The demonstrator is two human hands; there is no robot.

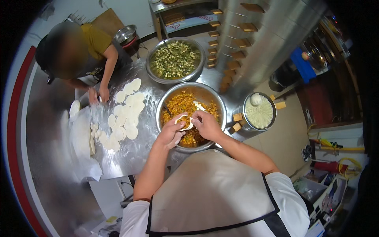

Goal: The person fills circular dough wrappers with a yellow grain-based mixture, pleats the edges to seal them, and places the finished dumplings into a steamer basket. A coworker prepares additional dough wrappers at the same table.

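Cupped in my left hand (172, 131) is a round dough wrapper (188, 126) with orange-brown diced filling (184, 121) in its middle. My right hand (206, 125) pinches the wrapper's right edge between thumb and fingers. Both hands are above a large steel bowl (222, 102) of the same orange diced filling. A dark utensil handle (166, 108) leans at the bowl's left side, and a whitish, shiny utensil (199, 105) shows beyond my hands. Flour marks my left hand's fingers.
Rolled dough wrappers (130, 111) overlap on the floured steel table (148, 148). Behind my bowl stands another bowl (202, 63) of green filling. Steamer baskets with wooden handles (242, 43) are stacked tall; one steamer (274, 114) holds a bun (255, 99). A co-worker's hands (99, 95) handle dough at left.
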